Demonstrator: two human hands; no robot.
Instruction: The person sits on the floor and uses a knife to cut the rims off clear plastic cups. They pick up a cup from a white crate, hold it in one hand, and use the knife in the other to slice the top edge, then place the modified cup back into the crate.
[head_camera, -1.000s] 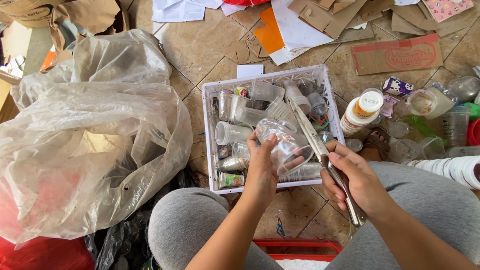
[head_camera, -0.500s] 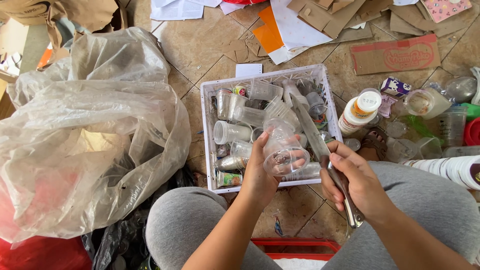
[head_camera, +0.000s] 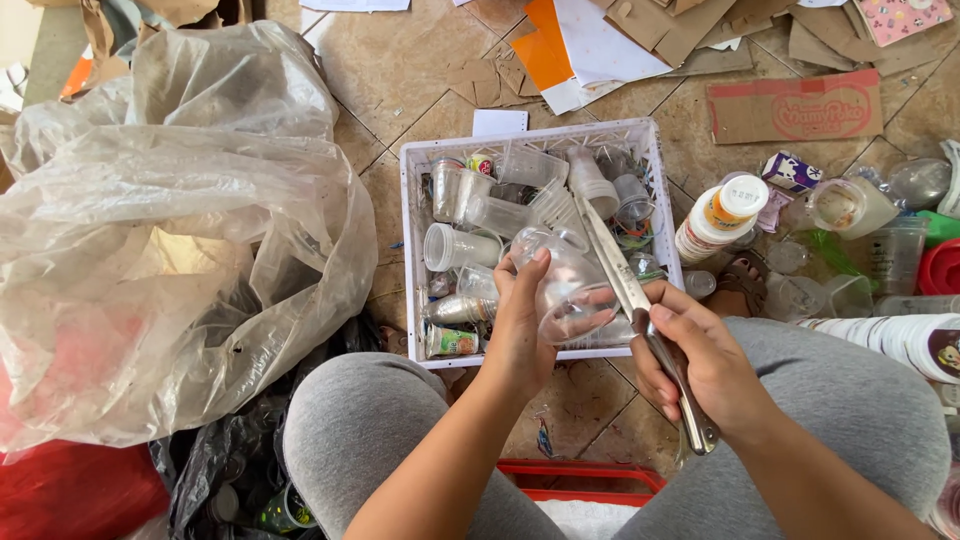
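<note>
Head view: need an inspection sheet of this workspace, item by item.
Surface: tiled floor, scraps on it.
Job's things: clear cup; scissors, blades at the cup.
Clutter: white crate of cups; big plastic bag; cardboard; white bottle.
Grips: left hand holds the cup; right hand holds the scissors.
Cables: nothing seen.
Surroundings: grey-clad knees; red tray between them.

Single head-worn view, steeply downward, close over lap and floor
</note>
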